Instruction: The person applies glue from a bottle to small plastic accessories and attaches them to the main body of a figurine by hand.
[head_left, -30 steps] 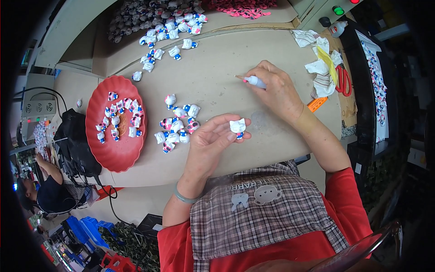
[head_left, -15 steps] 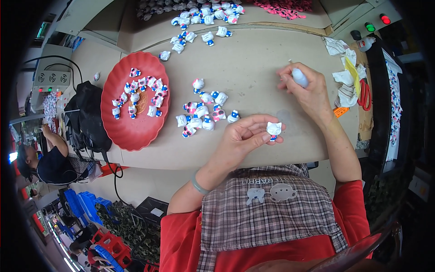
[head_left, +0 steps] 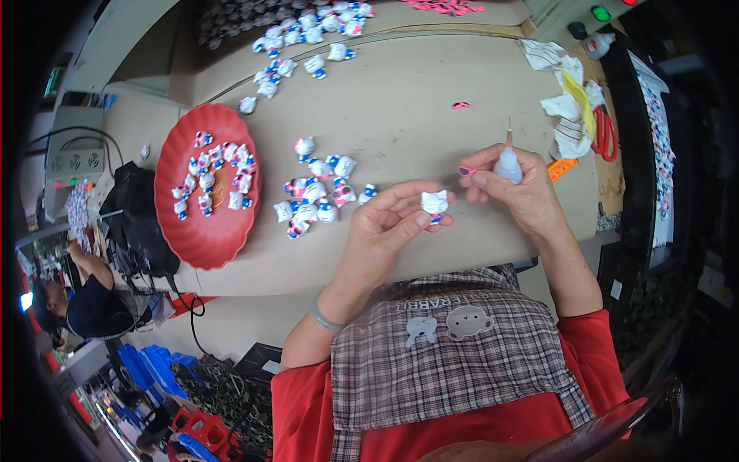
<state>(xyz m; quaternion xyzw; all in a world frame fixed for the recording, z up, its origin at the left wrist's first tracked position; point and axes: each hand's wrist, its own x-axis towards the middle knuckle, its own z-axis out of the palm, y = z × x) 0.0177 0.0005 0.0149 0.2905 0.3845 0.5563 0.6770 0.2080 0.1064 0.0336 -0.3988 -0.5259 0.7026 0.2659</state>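
My left hand (head_left: pixel 392 223) pinches a small white cat figurine (head_left: pixel 434 203) with a blue and pink body between thumb and fingers. Just to its right, my right hand (head_left: pixel 514 185) has a tiny pink sunglasses-shaped piece (head_left: pixel 466 171) at its fingertips. The same hand keeps a translucent squeeze bottle (head_left: pixel 508 165) tucked in its grip, its thin needle tip pointing away from me. The pink piece and the figurine are close but apart. Beyond my hands, another pink piece (head_left: pixel 461 105) lies on the table.
Several figurines (head_left: pixel 312 192) lie left of my hands. A red scalloped tray (head_left: pixel 208 246) holds more, with pink pieces on them. Farther back are a figurine pile (head_left: pixel 312 31) and pink pieces (head_left: pixel 443 6). Cloths (head_left: pixel 571 138) and red-handled scissors (head_left: pixel 606 135) lie right. A person (head_left: pixel 92 300) sits far left.
My right hand has come nearer to me, and a pink piece now shows at its fingertips. Another pink piece now shows on the table. The whole view has shifted somewhat.
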